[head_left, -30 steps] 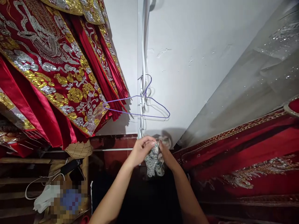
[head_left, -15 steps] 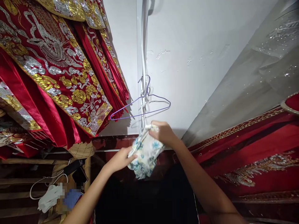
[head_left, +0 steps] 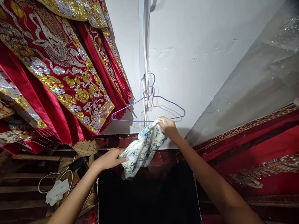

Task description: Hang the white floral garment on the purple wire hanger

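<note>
Floral cloth (head_left: 142, 147) stretched between both hands: the right hand (head_left: 168, 128) pinches its upper corner just below the bar of a purple wire hanger (head_left: 149, 107) on the white wall (head_left: 198, 62). The left hand (head_left: 109, 159) grips its lower edge, beside red embroidered garments (head_left: 58, 71).

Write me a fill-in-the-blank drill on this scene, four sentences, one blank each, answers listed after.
1. Both hands hold a floral cloth; the right hand lifts its upper end just below the wire ____.
2. The hanger is coloured ____.
3. The left hand grips the cloth's ____ end.
4. The embroidered robes at upper left are mainly ____ with gold and silver.

Missing words: hanger; purple; lower; red
</note>
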{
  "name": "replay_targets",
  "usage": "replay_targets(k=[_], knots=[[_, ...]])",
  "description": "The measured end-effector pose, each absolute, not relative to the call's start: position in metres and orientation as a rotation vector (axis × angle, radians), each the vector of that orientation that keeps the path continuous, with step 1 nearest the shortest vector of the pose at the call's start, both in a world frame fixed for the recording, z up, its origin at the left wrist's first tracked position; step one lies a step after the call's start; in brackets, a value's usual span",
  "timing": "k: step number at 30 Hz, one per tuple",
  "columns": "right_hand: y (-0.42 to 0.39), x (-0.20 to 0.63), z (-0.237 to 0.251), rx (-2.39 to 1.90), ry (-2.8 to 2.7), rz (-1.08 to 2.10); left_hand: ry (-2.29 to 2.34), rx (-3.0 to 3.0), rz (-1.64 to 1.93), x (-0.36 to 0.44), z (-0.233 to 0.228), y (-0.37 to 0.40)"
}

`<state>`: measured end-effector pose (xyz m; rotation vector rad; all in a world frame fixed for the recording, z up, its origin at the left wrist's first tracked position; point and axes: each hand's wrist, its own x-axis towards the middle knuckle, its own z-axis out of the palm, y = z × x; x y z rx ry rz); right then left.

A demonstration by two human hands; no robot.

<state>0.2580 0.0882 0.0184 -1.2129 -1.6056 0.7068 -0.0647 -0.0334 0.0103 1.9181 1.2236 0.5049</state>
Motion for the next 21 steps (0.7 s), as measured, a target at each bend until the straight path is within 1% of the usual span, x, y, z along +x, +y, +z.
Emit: replay_targets(k=[2, 4, 10, 12, 16, 18, 21], knots=[[0.080, 0.272, 0.023, -1.239, -1.669, 0.684, 1.396, 1.923, 0.637, -0.069, 0.006, -0.025], [0.073, 0.282, 0.031, -1.257, -1.686, 0.708, 1.551, 1.944, 0.813, -0.069, 0.012, -0.010], [0.058, 0.294, 0.061, -1.261, -1.582, 0.699, 1.474, 2.107, 1.295, -0.054, 0.074, 0.031], [0.056, 0.291, 0.066, -1.269, -1.583, 0.677, 1.521, 2.100, 1.366, -0.058, 0.083, 0.037], [0.057, 0.285, 0.064, -1.317, -1.630, 0.640, 1.639, 2.103, 1.445, -0.075, 0.081, 0.037], [0.058, 0.285, 0.060, -1.331, -1.639, 0.657, 1.624, 2.125, 1.463, -0.077, 0.083, 0.035], [0.056, 0.283, 0.055, -1.323, -1.643, 0.724, 1.491, 2.162, 1.422, -0.063, 0.098, 0.036]])
